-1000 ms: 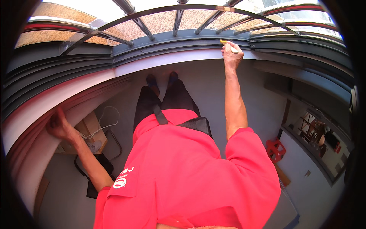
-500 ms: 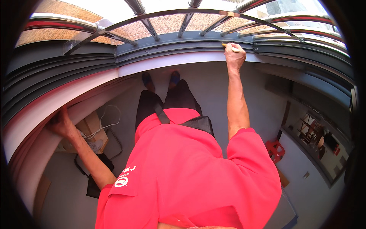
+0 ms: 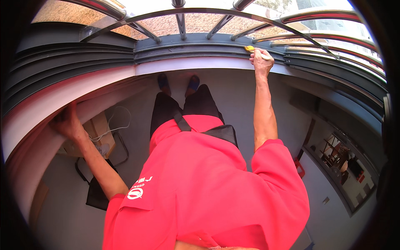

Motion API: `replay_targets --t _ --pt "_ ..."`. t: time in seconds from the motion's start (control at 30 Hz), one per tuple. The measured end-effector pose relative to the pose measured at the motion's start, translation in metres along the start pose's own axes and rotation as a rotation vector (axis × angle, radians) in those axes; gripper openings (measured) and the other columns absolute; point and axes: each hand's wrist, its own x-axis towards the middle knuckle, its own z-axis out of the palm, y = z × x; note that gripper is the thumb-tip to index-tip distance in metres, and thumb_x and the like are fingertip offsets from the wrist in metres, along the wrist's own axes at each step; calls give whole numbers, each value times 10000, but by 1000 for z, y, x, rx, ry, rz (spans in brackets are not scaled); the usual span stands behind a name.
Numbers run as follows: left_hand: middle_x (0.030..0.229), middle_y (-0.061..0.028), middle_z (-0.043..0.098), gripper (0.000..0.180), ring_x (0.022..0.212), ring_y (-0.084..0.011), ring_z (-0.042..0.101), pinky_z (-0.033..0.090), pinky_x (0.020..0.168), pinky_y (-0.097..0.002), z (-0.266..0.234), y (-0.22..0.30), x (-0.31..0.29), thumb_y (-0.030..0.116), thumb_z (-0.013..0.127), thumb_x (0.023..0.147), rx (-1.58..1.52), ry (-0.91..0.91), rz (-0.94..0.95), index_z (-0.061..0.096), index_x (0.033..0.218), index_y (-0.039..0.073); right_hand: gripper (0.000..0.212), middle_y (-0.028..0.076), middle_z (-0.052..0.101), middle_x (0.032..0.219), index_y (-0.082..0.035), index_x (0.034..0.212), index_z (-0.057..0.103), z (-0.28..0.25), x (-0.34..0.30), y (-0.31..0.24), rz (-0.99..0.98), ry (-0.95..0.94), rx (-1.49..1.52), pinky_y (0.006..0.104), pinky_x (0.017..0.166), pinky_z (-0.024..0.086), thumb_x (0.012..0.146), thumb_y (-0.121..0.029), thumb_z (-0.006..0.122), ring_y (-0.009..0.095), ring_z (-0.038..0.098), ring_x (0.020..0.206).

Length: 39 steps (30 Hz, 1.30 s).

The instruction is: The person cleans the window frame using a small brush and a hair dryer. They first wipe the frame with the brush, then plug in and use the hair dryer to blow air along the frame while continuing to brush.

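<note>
Room: grey floor (image 3: 227,106) below, daylight beyond the metal bars (image 3: 182,26) at the top of the view.
Window: dark grooved track (image 3: 187,51) runs crosswise ahead of the person, with a white sill (image 3: 187,63) along its near side.
Brush: small, with a yellow tip and pale handle (image 3: 249,48); it is at the track, toward its right end, held in the right hand (image 3: 263,64).
Brush to grip: its tip points left and slightly forward from the fingers, the handle end showing on the right; the long axis lies nearly along the track, across the line of the forearm. Whether the bristles touch the metal, I cannot tell.
Right grip: fingers closed around the handle, no gap showing.
Right arm: stretched almost straight forward, back of the hand upward, wrist above the sill.
Left hand (image 3: 68,125): well apart from the brush, low at the left, beside reddish folds that look like a curtain (image 3: 28,170); the fingers are in shadow, so how far open they are, or whether they hold anything, I cannot tell.
Left arm: reaches out forward and left from the red shirt (image 3: 216,179).
Near the left forearm: a box (image 3: 99,127) and a white cable (image 3: 109,124).
</note>
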Motion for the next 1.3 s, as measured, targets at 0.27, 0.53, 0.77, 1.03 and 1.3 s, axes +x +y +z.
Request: replay_targets --t 0.27,0.53,0.77,1.03,1.3 --pt "1462 -175 633 926 1297 -273 649 514 1149 -428 -12 -14 3 36 1007 744 36 -18 15 509 1519 -55 181 90 787 863 16 1119 785 30 -53 -34 -33 -222 241 257 598 581 1034 -136 736 141 744 683" --pt "1444 -179 646 874 1288 -276 654 526 1130 -429 -8 -14 5 49 988 766 64 -36 35 532 1504 -55 276 151 739 680 -29 810 776 17 8 13 -328 100 -409 406 647 591 923 -270 699 310 764 649" --pt "1429 -169 661 814 1257 -261 671 539 1104 -419 -2 -1 3 23 977 768 72 -37 33 569 1468 -60 286 102 772 731 -11 906 789 135 -67 -72 -68 -501 -20 327 596 595 962 -289 755 185 757 640" --pt "1364 -138 686 804 1222 -231 674 541 1100 -401 4 -2 0 18 1001 743 -16 28 52 589 1431 -54 217 110 766 701 -51 868 807 79 -39 -35 -191 -204 -267 381 634 602 940 -241 730 240 766 636" --pt "1312 -117 685 844 1167 -212 671 565 1059 -394 10 -2 4 2 1013 707 -45 12 19 576 1427 -49 209 76 769 770 2 993 795 201 -105 -41 -333 -475 10 302 643 609 999 -206 768 136 745 699"
